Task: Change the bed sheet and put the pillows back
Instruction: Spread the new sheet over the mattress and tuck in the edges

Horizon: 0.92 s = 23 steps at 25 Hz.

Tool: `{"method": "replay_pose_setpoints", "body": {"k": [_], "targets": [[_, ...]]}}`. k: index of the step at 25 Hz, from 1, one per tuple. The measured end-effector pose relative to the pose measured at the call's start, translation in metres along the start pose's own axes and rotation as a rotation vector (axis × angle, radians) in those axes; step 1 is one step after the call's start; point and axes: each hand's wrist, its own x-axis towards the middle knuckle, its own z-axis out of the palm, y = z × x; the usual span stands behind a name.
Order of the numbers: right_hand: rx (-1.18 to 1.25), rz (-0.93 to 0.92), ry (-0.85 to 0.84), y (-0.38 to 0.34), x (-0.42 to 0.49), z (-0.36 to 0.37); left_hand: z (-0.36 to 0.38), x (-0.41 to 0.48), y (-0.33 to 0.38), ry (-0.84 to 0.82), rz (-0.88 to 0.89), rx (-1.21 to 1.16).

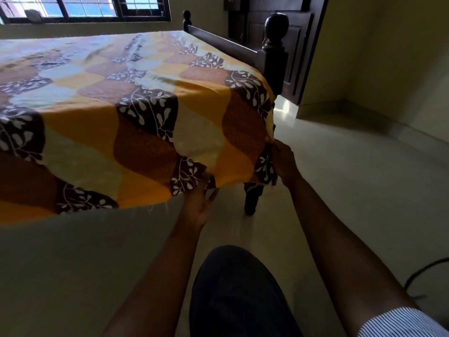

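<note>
Pinching sheet hem beside bedpost, your left hand and right hand both curl on cloth (corner untucked): tug unevenly, sheet likely skews.

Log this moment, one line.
sheet: draped over bed | left hand: holds its edge | right hand: holds its corner | pillows: unseen
</note>
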Motion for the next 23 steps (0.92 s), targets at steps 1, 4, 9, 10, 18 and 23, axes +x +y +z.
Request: {"method": "replay_pose_setpoints", "body": {"k": [1,4,9,10,18,23], "targets": [[-0.016,-0.003,-0.022,0.000,0.000,-0.003,0.005,0.001,-0.004,0.046,-0.025,0.071],[-0.059,-0.002,-0.079,-0.004,-0.001,-0.004,0.000,0.007,-0.013,0.177,-0.085,0.164],[-0.209,-0.012,-0.022,-0.011,0.008,0.000,-0.008,-0.008,0.014,0.024,-0.414,0.327],[-0.230,0.003,0.005,-0.013,0.010,-0.001,-0.004,-0.016,0.020,-0.063,-0.486,0.385],[0.037,0.039,-0.026,-0.010,-0.007,-0.027,0.071,-0.037,0.051,-0.266,-0.187,0.521],[-0.093,-0.031,0.084,0.006,0.012,-0.025,0.065,-0.015,0.038,-0.166,-0.214,0.082]]}}
